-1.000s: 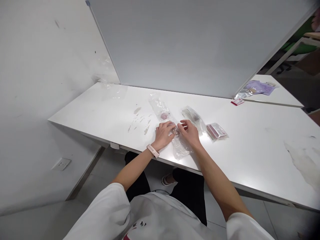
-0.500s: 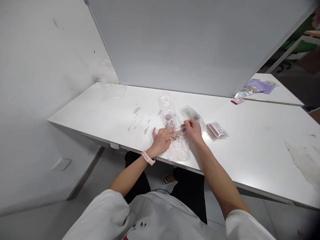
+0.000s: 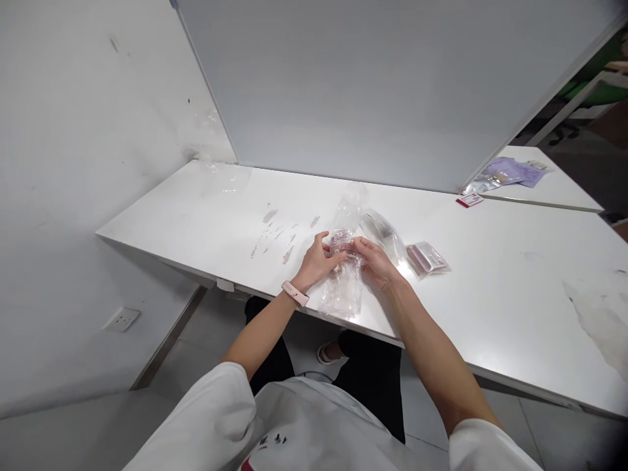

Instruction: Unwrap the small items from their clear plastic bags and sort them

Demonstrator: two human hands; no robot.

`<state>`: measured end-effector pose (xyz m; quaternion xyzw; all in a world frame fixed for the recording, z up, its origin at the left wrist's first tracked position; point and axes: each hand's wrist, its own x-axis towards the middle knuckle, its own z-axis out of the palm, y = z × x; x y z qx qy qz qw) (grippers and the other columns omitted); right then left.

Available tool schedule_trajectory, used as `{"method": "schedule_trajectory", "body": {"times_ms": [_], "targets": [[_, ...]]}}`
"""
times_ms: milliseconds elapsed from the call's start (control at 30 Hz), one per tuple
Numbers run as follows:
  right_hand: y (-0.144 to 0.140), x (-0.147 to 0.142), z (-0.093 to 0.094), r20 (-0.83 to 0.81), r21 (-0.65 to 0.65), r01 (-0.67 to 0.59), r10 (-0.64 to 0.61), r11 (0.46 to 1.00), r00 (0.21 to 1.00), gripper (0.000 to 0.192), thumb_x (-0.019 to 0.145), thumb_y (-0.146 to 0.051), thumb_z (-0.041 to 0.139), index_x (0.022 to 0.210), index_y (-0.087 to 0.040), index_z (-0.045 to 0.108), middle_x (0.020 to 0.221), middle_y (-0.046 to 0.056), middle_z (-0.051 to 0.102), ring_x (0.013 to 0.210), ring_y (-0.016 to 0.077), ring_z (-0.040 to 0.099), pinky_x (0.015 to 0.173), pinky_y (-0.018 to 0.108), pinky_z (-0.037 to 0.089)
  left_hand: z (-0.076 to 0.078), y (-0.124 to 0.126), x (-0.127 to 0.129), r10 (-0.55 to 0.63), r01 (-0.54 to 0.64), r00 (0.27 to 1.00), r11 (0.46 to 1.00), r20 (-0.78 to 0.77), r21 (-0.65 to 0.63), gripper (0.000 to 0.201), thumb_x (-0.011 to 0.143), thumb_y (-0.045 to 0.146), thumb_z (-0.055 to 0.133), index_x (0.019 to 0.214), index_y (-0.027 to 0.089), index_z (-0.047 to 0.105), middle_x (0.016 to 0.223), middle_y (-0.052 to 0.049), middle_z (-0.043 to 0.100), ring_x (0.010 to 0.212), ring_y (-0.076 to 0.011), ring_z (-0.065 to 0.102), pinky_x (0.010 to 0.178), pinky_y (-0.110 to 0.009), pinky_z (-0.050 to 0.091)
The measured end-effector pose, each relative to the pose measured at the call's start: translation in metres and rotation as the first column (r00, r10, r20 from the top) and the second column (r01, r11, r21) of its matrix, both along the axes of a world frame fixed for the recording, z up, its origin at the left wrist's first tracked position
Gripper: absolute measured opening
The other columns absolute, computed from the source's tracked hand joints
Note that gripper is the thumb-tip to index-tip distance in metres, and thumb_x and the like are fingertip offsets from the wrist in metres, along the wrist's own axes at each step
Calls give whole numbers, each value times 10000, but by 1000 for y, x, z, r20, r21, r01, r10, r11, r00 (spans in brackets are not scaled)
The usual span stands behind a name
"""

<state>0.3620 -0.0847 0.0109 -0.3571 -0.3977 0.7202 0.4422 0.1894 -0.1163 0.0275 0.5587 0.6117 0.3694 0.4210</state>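
Note:
A length of clear plastic wrap (image 3: 343,297) lies on the white table in front of me, running from near the table's front edge towards the back. Small pinkish contents (image 3: 340,237) show through its middle. From the left, my left hand (image 3: 314,263) closes on the bundle, thumb across the plastic. My right hand (image 3: 375,260) pinches its right side with bent fingers. What exactly is wrapped inside is blurred by the shiny layers.
Just right of the wrap lies a clear bag (image 3: 385,234), then a flat pinkish packet (image 3: 428,258). A red-and-white card (image 3: 470,200) sits by the grey partition (image 3: 343,85). Purple packages (image 3: 520,171) lie beyond it. Thin clear plastic (image 3: 228,178) rests at the back left.
Both hands have come together around the middle of the plastic wrap. The wrap's far end has shifted right, and its pinkish contents are now gathered between my fingers.

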Motion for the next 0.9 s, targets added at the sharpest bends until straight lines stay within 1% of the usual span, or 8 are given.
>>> {"method": "schedule_trajectory", "body": {"times_ms": [233,333,467,533,633,733,800,900], "targets": [[4,0,3,-18,-24,173,-173,985,985,440,624,-512,887,736,-217,580,991,43,754,711,126,639,569,230,529,-10,6,-38,64,-42,971,994,229,-97,548,793,204,714,1306,177,524,1005,-79,666,783,-164,659,705,-284,528],[9,3,1,-5,-34,268,-269,963,963,448,611,-504,885,768,-219,577,900,16,735,555,71,529,430,184,427,-6,10,-61,183,-183,983,981,-10,-61,514,776,160,692,1273,193,560,1039,-69,667,800,-171,659,731,-302,535],[13,6,-3,25,-29,321,-320,947,947,445,623,-498,869,786,-211,569,725,-31,648,452,29,385,349,151,275,7,9,-79,313,-241,871,944,-379,226,438,824,138,624,1254,213,586,1198,-98,650,998,-236,637,886,-394,524],[13,6,-3,26,-35,303,-303,952,953,446,625,-495,867,795,-212,568,684,-44,613,435,23,342,339,148,236,16,6,-76,278,-138,869,931,-409,339,363,878,158,572,1234,220,606,1229,-101,649,1100,-250,609,957,-422,503],[12,6,-1,43,-28,264,-263,964,964,444,624,-494,867,813,-211,582,661,-52,588,427,23,321,337,151,229,24,4,-57,4,210,886,887,-463,411,274,903,218,576,1163,250,658,1283,-78,646,1241,-256,550,1087,-461,429],[10,7,2,77,-25,251,-248,968,966,448,616,-501,860,831,-210,596,650,-56,577,419,24,319,336,161,229,23,7,-38,-247,550,724,770,-643,323,219,798,200,686,1007,266,700,1351,-57,609,1371,-307,444,1229,-582,166],[9,8,4,109,-37,271,-266,962,958,442,618,-502,847,842,-212,600,638,-59,569,408,25,307,329,172,205,19,11,-37,-269,618,613,749,-743,238,183,723,139,709,867,251,689,1279,-60,634,1367,-341,437,1225,-641,3],[9,9,7,140,-54,311,-301,949,943,418,624,-486,833,845,-216,603,627,-64,559,407,29,303,334,182,187,17,13,-57,-188,555,591,801,-784,227,87,742,154,684,727,228,641,1094,-67,671,1282,-345,500,1199,-674,-56]]}}
